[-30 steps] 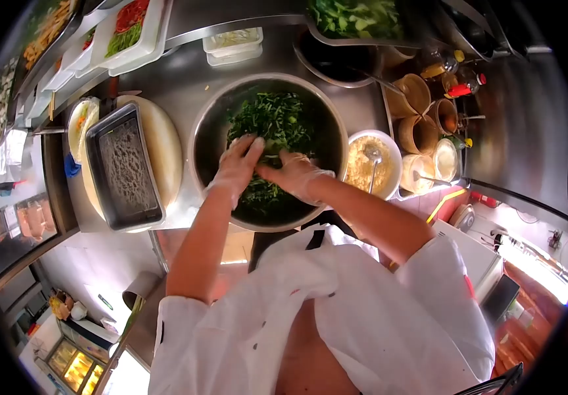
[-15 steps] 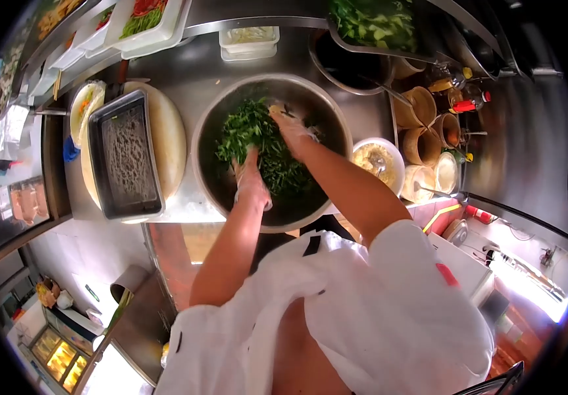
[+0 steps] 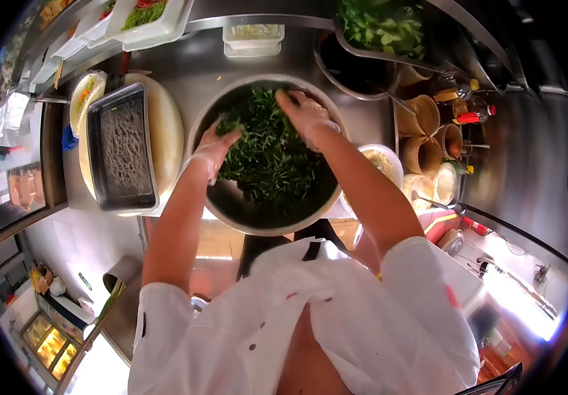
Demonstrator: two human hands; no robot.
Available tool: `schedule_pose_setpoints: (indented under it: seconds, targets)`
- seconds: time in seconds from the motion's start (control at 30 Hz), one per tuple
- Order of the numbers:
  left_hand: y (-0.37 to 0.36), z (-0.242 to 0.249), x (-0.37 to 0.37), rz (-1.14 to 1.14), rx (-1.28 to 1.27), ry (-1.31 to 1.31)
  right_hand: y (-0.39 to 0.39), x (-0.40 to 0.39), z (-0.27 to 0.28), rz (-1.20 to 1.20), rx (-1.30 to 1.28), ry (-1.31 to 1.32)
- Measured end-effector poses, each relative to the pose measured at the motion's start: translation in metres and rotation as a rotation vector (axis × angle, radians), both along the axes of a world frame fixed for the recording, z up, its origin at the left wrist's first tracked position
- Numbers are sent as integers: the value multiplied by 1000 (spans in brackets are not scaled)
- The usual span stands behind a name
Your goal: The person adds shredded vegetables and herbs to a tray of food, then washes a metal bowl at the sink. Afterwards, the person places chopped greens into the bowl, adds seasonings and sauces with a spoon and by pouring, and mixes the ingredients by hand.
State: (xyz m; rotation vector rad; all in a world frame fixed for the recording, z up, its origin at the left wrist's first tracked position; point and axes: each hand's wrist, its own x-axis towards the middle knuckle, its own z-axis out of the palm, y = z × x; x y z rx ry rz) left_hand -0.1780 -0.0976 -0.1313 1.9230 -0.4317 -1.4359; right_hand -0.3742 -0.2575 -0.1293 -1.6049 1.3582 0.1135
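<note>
A large steel bowl [image 3: 199,125] stands in front of me with a heap of chopped leafy greens [image 3: 274,158] inside it. My left hand [image 3: 213,150], in a clear plastic glove, is at the bowl's left side. Its thumb and fingers are apart, with some blurred leaves beside them. At the upper right of the heap, my right hand [image 3: 307,117] reaches over the greens, gloved too, its fingers spread and touching the leaves. Part of the right fingers is lost against the far side of the heap.
Left of the bowl, a dark rectangular tray [image 3: 124,148] rests on a round board [image 3: 169,131]. On the right are a white bowl of pale chopped food [image 3: 379,161], several seasoning tubs [image 3: 419,115] and bottles [image 3: 474,112]. A dark pot [image 3: 356,66] sits behind.
My hands have moved apart: the left up and leftward to the bowl's side, the right slightly right. The greens lifted between them now lie spread across the bowl.
</note>
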Motion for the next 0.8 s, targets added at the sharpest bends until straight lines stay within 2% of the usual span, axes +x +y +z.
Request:
schedule_pose_setpoints:
  seconds: [0.03, 0.07, 0.1, 0.13, 0.17, 0.27, 0.33, 0.37, 0.4, 0.43, 0.47, 0.5, 0.57, 0.6, 0.7, 0.73, 0.8]
  targets:
    - [-15, 9, -7, 6, -16, -37, -10, 10, -24, -143, 90, -61]
    - [-28, -47, -8, 53, -93, -152, -5, 18, -30, -215, 160, -64]
    - [-47, -64, -18, 116, -2, -168, 0, 26, -36, -290, 226, -67]
    - [-61, -33, -30, 111, 101, -63, 5, 35, -42, -368, 288, -67]
    - [-67, -28, -30, 43, -19, -43, 10, 39, -19, -405, 350, -24]
    - [-53, -23, -20, -12, 32, 6, 19, 5, -6, -222, 282, -161]
    - [-18, 5, -19, 7, 23, 126, 34, -17, 33, -257, 322, -18]
    - [2, 12, -25, 66, -107, 134, 38, -25, 51, -278, 337, 49]
    - [19, -37, -30, 285, -97, -2, 45, -36, 30, -446, 401, -14]
    - [32, -55, -36, 403, 67, -36, 57, -52, -18, -614, 465, -76]
    - [33, -65, -51, 337, 204, -143, 69, -63, -49, -779, 530, -136]
    - [24, -67, -68, 271, 335, -252, 78, -61, -60, -768, 518, -169]
    - [2, -38, -84, 43, 265, -274, 98, -41, -71, -750, 496, -228]
    - [-6, -26, -90, -12, 239, -336, 104, -35, -58, -654, 506, -169]
    - [-3, -18, -58, -235, -89, -65, 96, -15, 31, -362, 527, 6]
    - [3, 33, -51, -295, -33, 11, 92, -15, 42, -193, 481, 11]
    - [50, 19, -54, 94, -45, 248, 75, -17, 49, 227, 49, 54]
